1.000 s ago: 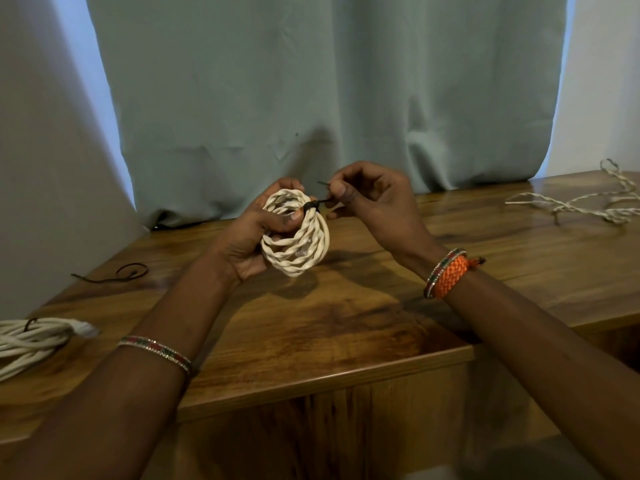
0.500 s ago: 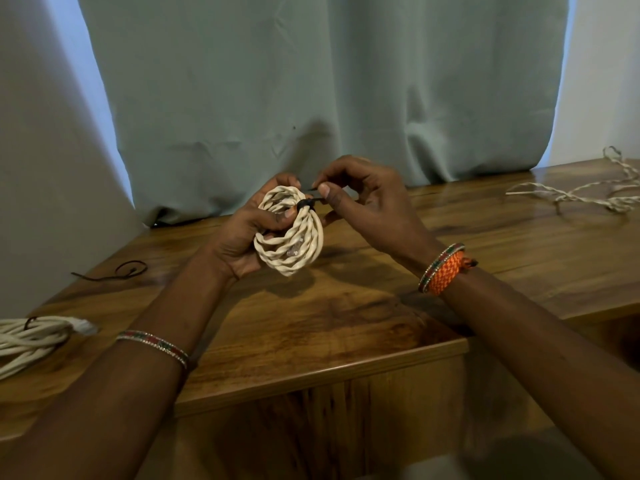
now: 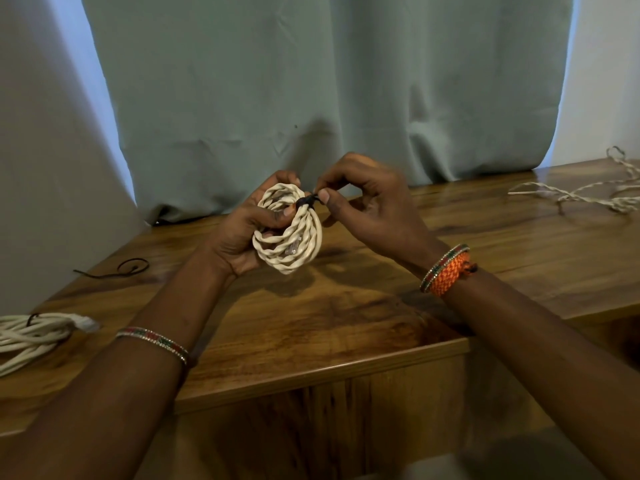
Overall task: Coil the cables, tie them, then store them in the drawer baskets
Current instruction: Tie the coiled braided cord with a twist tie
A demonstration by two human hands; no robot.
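Cream coiled cable (image 3: 289, 237): gripped in left hand (image 3: 242, 233); right hand (image 3: 363, 202) fingers now pinch black tie (image 3: 306, 201) closer against coil.

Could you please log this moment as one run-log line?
left hand grips coiled cable | right hand pinches black tie | stage: tying
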